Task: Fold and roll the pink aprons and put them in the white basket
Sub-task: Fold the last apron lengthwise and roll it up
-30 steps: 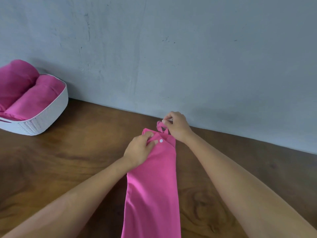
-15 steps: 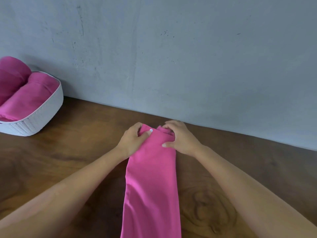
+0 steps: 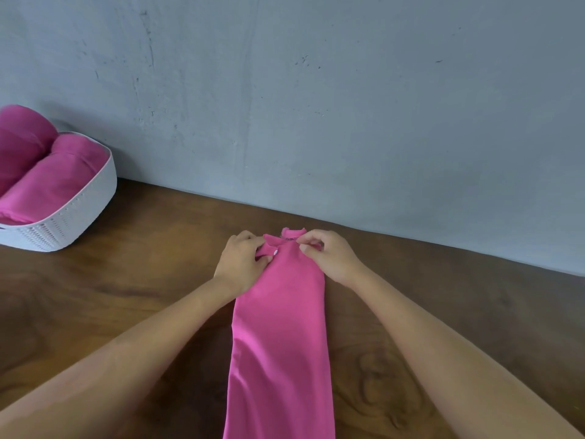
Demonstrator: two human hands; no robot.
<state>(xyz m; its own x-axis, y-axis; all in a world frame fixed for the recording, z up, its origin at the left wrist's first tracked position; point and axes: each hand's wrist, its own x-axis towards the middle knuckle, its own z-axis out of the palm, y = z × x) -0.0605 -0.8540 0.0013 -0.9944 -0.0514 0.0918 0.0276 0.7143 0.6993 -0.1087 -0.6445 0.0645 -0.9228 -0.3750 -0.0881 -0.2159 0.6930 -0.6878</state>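
Note:
A pink apron (image 3: pixel 280 337), folded into a long narrow strip, lies on the wooden table (image 3: pixel 142 280) and runs from near the wall down past the bottom edge of the view. At its far end my left hand (image 3: pixel 242 264) pinches the left corner, where a white button shows. My right hand (image 3: pixel 329 256) pinches the right corner of the same end. A bit of strap sticks out beyond the fingers. The white basket (image 3: pixel 68 221) stands at the far left against the wall, with two rolled pink aprons (image 3: pixel 53 179) inside.
A grey wall (image 3: pixel 316 106) closes the table's far side, just behind the apron's end. Bare dark wood lies between the basket and the apron, and to the apron's right.
Both hands have shifted from tucking and pressing the apron's far end flat to pinching its two corners. The fabric's end is slightly raised and bunched now.

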